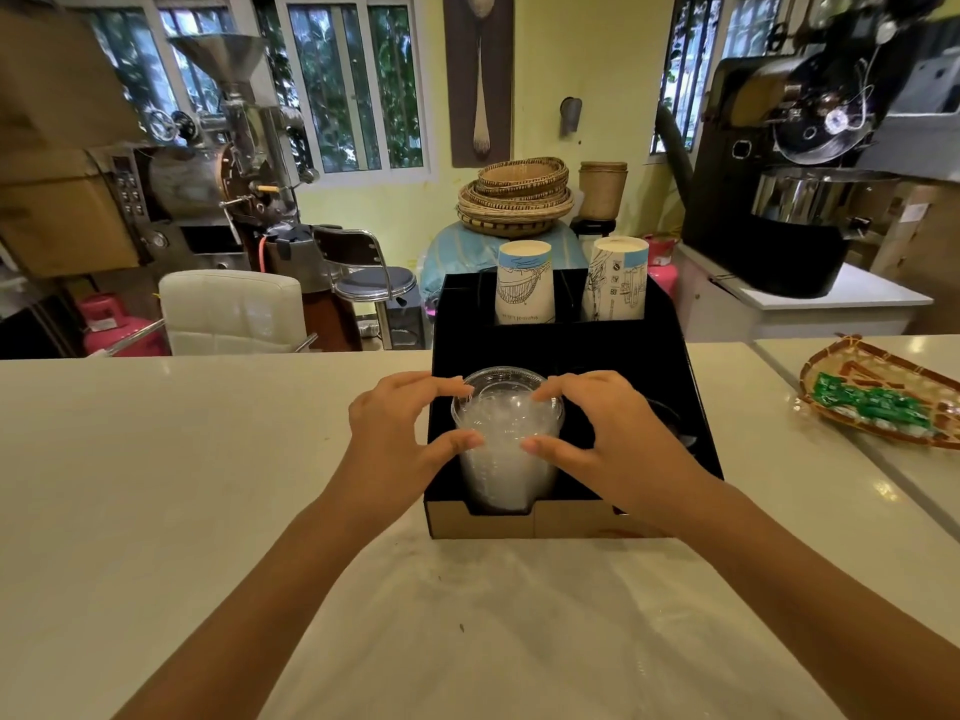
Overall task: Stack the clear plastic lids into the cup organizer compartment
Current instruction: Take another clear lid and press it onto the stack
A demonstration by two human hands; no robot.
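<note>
A tall stack of clear plastic lids (501, 433) stands upright in the front left compartment of the black cup organizer (623, 350) on the white counter. My left hand (400, 433) cups the stack's left side, with fingertips on the top lid's rim and thumb lower on the stack. My right hand (608, 433) mirrors it on the right side, fingers and thumb touching the lids. The stack's top rises above the organizer's front wall.
Two stacks of printed paper cups (524, 283) (618, 280) stand in the organizer's back compartments. A woven tray with green packets (878, 402) lies on the counter at right. A white chair (234, 311) and coffee roasting machines stand beyond the counter.
</note>
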